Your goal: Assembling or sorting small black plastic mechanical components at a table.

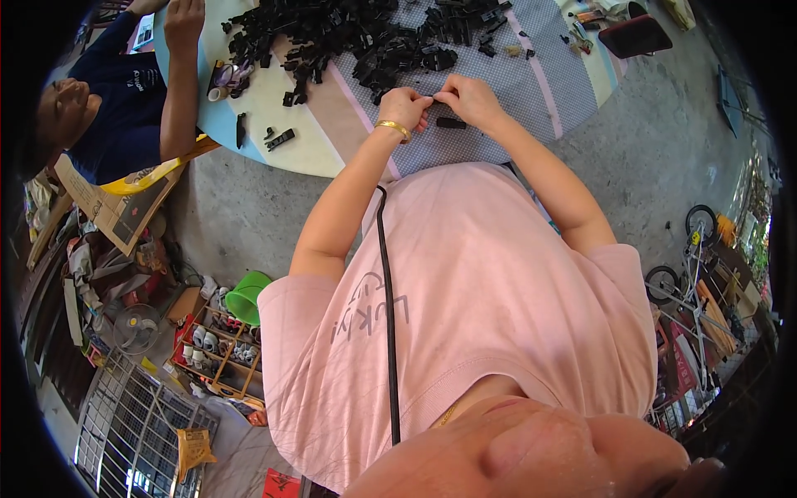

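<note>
— We see matt black plastic parts (332, 33) heaped on a woven, checked cloth (531, 83), and a shiny gold metal bangle (393, 127).

— We also see rough grey concrete floor (664, 149), a soft pink cotton shirt (490, 290), and a glossy green plastic bowl (246, 296).

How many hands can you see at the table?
3: the person's left hand and right hand pinched together at the table edge, plus a co-worker's hand top left; another may be hidden.

Brown-and-yellow cardboard package (116, 203) at table edge, yellow packet (193, 448) on floor
</note>
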`<act>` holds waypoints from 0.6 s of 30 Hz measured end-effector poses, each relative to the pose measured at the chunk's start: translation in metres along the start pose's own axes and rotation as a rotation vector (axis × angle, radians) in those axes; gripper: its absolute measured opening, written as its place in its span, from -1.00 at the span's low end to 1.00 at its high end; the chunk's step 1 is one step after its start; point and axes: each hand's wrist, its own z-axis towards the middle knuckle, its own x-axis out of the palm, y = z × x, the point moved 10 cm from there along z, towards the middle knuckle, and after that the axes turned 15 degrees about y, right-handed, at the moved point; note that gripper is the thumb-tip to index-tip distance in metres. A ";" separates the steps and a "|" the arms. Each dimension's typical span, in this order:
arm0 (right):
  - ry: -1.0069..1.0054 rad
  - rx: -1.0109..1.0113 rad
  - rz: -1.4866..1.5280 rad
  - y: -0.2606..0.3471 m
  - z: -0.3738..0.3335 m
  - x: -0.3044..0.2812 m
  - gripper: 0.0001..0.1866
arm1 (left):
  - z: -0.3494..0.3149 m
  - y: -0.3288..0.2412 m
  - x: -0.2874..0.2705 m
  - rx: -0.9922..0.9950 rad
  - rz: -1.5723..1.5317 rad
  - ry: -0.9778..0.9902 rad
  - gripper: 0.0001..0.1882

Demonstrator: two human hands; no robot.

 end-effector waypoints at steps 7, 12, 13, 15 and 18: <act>0.164 -0.016 -0.012 -0.008 -0.002 -0.010 -0.73 | 0.000 0.010 0.019 0.011 0.264 0.195 -0.78; -0.468 -0.163 -0.331 -0.006 -0.007 -0.103 -0.84 | -0.022 -0.039 0.025 0.157 0.829 -0.090 -0.68; -0.470 -0.164 -0.332 -0.010 -0.001 -0.108 -0.84 | -0.024 -0.056 0.018 0.247 0.773 -0.236 -0.68; -0.539 -0.188 -0.477 -0.007 0.005 -0.118 -0.82 | -0.027 -0.080 0.006 0.407 0.737 -0.475 -0.68; -0.527 -0.179 -0.632 -0.011 0.015 -0.115 -0.75 | -0.010 -0.086 -0.004 0.364 0.754 -0.587 -0.69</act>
